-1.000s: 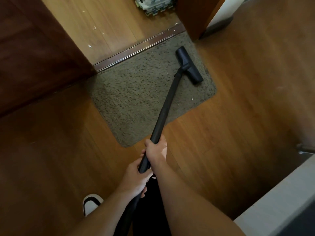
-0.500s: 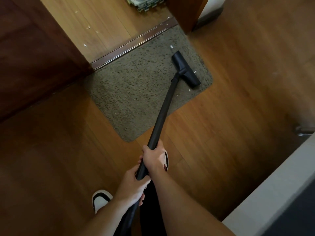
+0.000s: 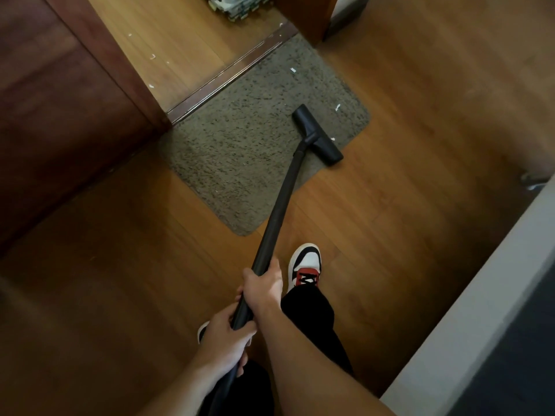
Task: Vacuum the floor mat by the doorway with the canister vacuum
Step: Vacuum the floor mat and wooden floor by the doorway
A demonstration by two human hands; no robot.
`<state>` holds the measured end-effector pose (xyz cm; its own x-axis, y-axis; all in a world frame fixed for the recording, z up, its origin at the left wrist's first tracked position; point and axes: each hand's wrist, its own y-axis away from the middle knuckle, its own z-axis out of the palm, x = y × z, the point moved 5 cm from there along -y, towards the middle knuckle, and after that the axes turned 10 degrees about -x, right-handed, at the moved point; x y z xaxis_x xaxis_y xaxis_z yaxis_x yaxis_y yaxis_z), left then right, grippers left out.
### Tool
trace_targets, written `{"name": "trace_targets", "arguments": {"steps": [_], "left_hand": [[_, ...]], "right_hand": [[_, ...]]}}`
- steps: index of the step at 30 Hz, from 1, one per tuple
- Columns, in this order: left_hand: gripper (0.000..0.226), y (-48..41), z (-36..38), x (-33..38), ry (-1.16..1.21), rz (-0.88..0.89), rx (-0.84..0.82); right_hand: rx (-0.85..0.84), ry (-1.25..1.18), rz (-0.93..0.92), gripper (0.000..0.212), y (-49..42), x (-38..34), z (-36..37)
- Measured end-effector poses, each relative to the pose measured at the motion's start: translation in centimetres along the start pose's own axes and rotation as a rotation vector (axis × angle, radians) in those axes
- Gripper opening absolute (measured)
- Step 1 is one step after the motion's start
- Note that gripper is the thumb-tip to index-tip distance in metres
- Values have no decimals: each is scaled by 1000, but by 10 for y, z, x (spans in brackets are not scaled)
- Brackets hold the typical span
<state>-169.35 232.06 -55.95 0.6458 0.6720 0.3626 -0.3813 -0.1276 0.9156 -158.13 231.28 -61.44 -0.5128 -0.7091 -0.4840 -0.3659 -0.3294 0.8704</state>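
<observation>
Wooden flooring (image 3: 405,235) is covered at the doorway threshold by a grey-brown mat (image 3: 240,151). A black vacuum wand (image 3: 282,202) is gripped with both hands: the right hand (image 3: 264,288) is wrapped round it higher up, the left hand (image 3: 225,337) just below. Its nozzle (image 3: 318,136) is rested at the mat's near right edge, one end overhanging the floor. White scraps (image 3: 337,107) are scattered near the mat's right corner.
</observation>
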Motion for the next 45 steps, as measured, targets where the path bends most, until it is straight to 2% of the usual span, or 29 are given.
{"name": "trace_targets", "arguments": {"steps": [12,18,24,39,45], "left_hand": [[10,13,-13,-34,4,-53,-27],[4,1,-5,-16,-29,-15,-34],[8,-23,18,16,-37,3,-55],[8,-83,78,113,-21,54,-40],[7,-92,83,134,-12,73,-37]], "right_hand": [[23,1,17,56,24,29,19],[48,6,-2,42,9,16,4],[50,10,-1,29,-16,-10,-26],[63,21,-17,27,-77,-95,-105],[65,5,-11,26,-88,-112,-113]]}}
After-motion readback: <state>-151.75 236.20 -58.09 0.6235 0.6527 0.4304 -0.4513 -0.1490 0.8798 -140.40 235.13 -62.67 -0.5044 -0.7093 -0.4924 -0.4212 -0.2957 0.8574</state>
